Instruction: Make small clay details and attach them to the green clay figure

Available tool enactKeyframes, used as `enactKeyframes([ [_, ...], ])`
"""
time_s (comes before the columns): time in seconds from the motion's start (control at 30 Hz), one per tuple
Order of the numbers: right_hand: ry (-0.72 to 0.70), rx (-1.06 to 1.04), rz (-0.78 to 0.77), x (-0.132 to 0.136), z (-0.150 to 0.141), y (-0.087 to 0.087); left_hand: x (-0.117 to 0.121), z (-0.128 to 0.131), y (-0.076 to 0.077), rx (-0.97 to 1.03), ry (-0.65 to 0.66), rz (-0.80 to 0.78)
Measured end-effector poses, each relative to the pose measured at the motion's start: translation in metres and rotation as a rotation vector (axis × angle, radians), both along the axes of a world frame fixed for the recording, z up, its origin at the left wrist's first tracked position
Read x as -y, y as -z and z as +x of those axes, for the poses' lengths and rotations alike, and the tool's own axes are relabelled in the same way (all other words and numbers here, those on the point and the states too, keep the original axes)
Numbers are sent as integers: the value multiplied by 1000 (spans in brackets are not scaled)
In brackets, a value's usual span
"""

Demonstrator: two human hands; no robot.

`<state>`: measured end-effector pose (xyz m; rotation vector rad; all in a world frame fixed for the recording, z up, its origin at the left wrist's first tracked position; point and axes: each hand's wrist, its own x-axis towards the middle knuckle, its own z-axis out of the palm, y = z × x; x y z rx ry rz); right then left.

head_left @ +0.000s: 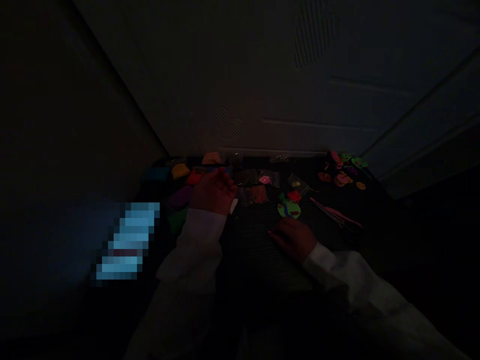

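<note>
The scene is very dim. My left hand (pixel 214 192) is over the packets at the back left, fingers loosely curled and apart, with nothing visible in them. A small white piece (pixel 233 206) shows beside its wrist. My right hand (pixel 296 237) is low over the dark table, fingers drawn together toward the left. A tiny reddish spot shows at its fingertips; whether it is a nail or a held bit is unclear. Just beyond that hand lies a green fish-like clay figure (pixel 288 208) with blue and red details, and a red piece (pixel 294 195) touches its far side.
Scissors (pixel 333 214) and a pink strip lie right. Small clear bags (pixel 269 178) and coloured clay packs (pixel 180 171) line the back and left. Several colourful figures (pixel 342 178) sit at the back right. A bright pixelated screen (pixel 127 240) glows left. A pale panel (pixel 262 75) with heart reliefs stands behind.
</note>
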<state>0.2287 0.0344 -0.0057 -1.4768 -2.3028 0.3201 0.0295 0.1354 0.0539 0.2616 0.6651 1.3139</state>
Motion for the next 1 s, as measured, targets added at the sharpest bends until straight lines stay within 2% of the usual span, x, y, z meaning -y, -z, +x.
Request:
enactKeyframes([
  [0.33,2,22,-8,14,6,1,-1,-3,3,29,0,15],
  [0.53,-97,243,-2,20,11,-7,-2,-6,4,42,9,55],
  [0.7,-213,332,-43,25,7,-15,-3,-6,5,18,-7,20],
  [0.87,-151,346,-74,21,5,-14,-2,-6,3,18,-7,23],
  [1.0,-217,346,-110,20,4,-14,-2,-6,2,17,-24,-18],
])
